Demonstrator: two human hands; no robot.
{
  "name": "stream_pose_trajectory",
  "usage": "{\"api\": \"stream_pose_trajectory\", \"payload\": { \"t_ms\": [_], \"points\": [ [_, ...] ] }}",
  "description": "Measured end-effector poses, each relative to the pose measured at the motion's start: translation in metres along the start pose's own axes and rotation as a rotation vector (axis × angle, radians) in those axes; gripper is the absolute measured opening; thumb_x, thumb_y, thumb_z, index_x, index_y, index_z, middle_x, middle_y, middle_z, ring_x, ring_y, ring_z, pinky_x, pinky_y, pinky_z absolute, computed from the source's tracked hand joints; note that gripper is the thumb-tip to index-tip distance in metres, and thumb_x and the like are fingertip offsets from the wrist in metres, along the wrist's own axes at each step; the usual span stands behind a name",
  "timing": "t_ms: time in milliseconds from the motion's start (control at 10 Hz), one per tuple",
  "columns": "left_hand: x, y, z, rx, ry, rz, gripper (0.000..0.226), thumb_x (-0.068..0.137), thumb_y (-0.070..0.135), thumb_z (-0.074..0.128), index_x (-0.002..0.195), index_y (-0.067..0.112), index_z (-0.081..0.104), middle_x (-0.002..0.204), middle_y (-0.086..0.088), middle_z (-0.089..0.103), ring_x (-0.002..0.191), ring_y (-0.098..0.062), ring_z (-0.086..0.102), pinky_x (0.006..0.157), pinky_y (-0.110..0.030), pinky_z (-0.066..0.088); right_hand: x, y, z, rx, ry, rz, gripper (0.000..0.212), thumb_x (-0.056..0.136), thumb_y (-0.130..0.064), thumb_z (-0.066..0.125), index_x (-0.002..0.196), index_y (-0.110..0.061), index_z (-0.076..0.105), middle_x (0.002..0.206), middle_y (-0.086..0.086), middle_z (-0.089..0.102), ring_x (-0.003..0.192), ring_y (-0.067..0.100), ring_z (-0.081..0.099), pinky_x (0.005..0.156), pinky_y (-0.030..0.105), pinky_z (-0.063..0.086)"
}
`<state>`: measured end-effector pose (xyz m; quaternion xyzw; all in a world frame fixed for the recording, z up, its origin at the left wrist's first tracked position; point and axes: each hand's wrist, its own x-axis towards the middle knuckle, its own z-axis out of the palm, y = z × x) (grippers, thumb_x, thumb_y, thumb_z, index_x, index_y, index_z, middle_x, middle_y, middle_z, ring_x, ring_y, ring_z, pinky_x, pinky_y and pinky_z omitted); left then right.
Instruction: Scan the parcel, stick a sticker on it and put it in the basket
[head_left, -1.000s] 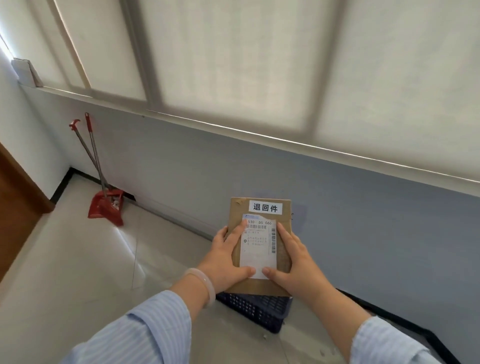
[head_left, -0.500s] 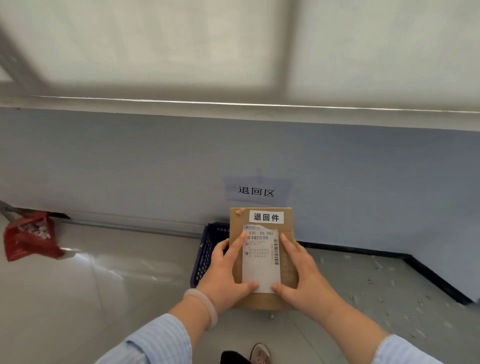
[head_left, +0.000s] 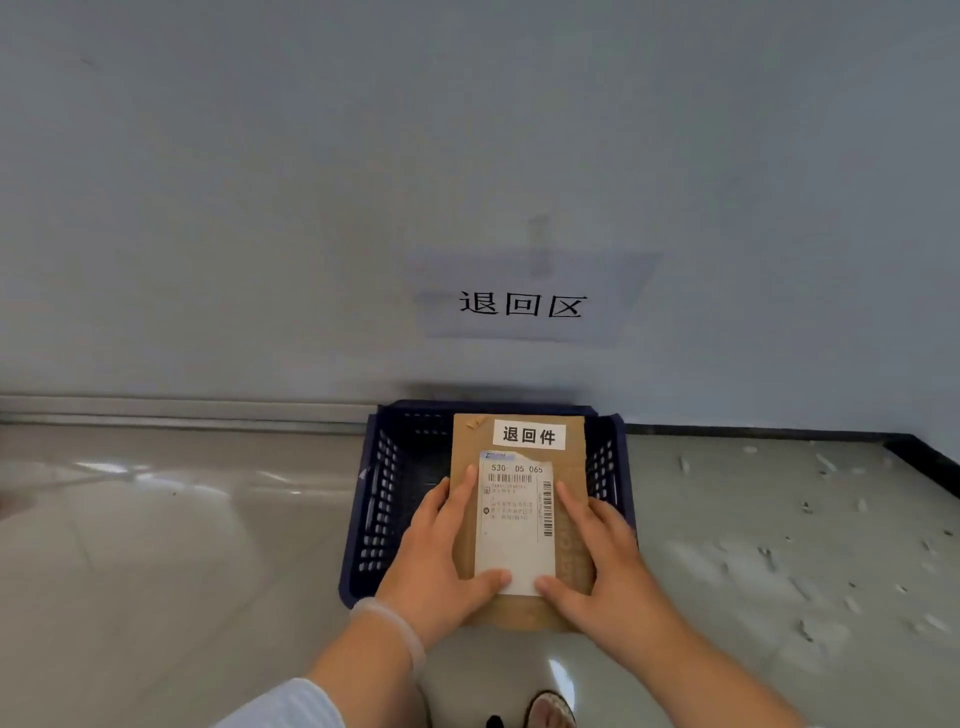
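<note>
Parcel (head_left: 519, 525): flat brown cardboard, held face up in both hands over the basket (head_left: 382, 499). Left hand (head_left: 441, 561) grips the parcel's left edge, thumb pressed on the lower left corner of the shipping label (head_left: 517, 525), index finger lying up along the label's left side. Right hand (head_left: 602, 566) grips the right edge, thumb on the label's lower right corner, index finger along its right side by the vertical barcode. Both grips closed on the parcel; fingers below it are hidden. White sticker (head_left: 529, 434) with three black characters sits near the parcel's top edge, above the label and just apart from it. Label's top edge looks torn; barcode and "530 D5 065" are readable. Basket: dark blue, slotted walls, on the floor (head_left: 156, 545) against the wall (head_left: 311, 182). Parcel covers the basket's middle and right part; its near edge overhangs the basket's near rim. Cannot tell whether the parcel touches the basket. Paper sign (head_left: 524, 304) with three black characters is fixed to the wall above the basket. Pale bracelet (head_left: 395, 626) on left wrist. Floor to the right carries scattered pale specks. A shoe (head_left: 548, 712) shows at the bottom edge.
</note>
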<state>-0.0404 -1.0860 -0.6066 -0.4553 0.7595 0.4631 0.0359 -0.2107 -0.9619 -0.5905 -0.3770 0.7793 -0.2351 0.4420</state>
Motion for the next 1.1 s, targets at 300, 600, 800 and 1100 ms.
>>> {"api": "stream_pose_trajectory", "payload": {
  "t_ms": [300,600,800,1100],
  "points": [
    [0.159,-0.156,0.102,0.029,-0.11,-0.041,0.112,0.07,0.048,0.075,0.137,0.065,-0.013,0.161,0.013,0.002,0.147,-0.014,0.004,0.12,-0.045,0.015,0.161,0.14,0.113,0.05,-0.018,0.093,0.096,0.082,-0.039,0.071,0.14,-0.063,-0.001,0.149,-0.019,0.01,0.129,-0.001,0.023,0.113,0.03,0.03],
    [0.241,-0.224,0.165,0.021,-0.203,-0.165,0.118,0.075,0.033,0.077,0.142,0.056,-0.017,0.162,0.004,0.005,0.146,-0.019,0.018,0.116,-0.035,0.021,0.252,0.226,0.172,-0.045,-0.049,0.139,0.101,0.08,-0.037,0.073,0.144,-0.059,-0.002,0.158,-0.012,0.015,0.138,0.007,0.028,0.114,0.03,0.03],
    [0.256,-0.236,0.19,0.022,-0.203,-0.21,0.118,0.075,0.024,0.077,0.14,0.059,-0.016,0.16,0.002,0.01,0.141,-0.02,0.029,0.114,-0.037,0.03,0.271,0.25,0.191,-0.058,-0.056,0.163,0.102,0.082,-0.027,0.073,0.145,-0.056,-0.001,0.159,-0.011,0.016,0.139,0.009,0.03,0.115,0.032,0.031],
    [0.248,-0.214,0.178,0.143,-0.221,-0.253,0.113,0.079,0.036,0.073,0.141,0.054,-0.02,0.162,0.002,-0.012,0.148,-0.026,0.012,0.117,-0.039,0.021,0.268,0.225,0.175,-0.244,-0.041,0.235,0.099,0.083,-0.036,0.07,0.149,-0.049,-0.003,0.163,-0.007,0.006,0.144,0.018,0.026,0.112,0.038,0.035]
  ]
}}
